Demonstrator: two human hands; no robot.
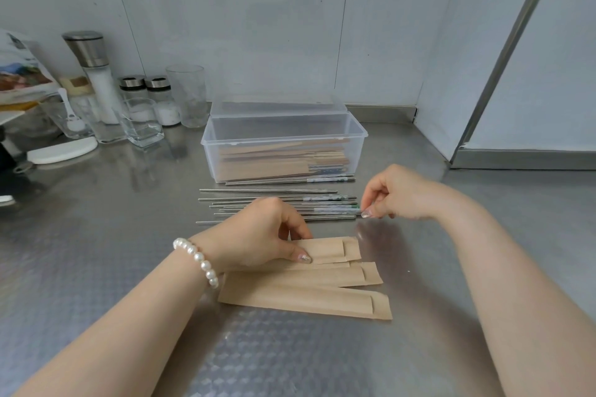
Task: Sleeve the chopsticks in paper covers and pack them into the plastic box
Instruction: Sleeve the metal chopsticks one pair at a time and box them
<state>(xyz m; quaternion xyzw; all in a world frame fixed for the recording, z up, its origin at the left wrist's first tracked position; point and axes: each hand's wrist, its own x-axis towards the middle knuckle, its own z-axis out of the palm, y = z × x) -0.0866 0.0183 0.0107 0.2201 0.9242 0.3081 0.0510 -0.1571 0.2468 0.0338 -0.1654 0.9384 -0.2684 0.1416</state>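
Observation:
Several steel chopsticks (274, 200) lie side by side on the metal counter, in front of a clear plastic box (283, 135) that holds several sleeved chopsticks. Nearer to me lie three brown paper covers (306, 295), overlapping. My left hand (258, 235) pinches the top paper cover (325, 250) by its left part, thumb on top. My right hand (396, 193) pinches the right ends of chopsticks in the row, fingertips closed on them at the counter.
The box's clear lid stands open behind it. At the back left stand a grinder (93, 71), two shakers (148, 97), glasses (187, 93) and a white lid (63, 150). A wall corner and metal frame (503, 58) close off the right side.

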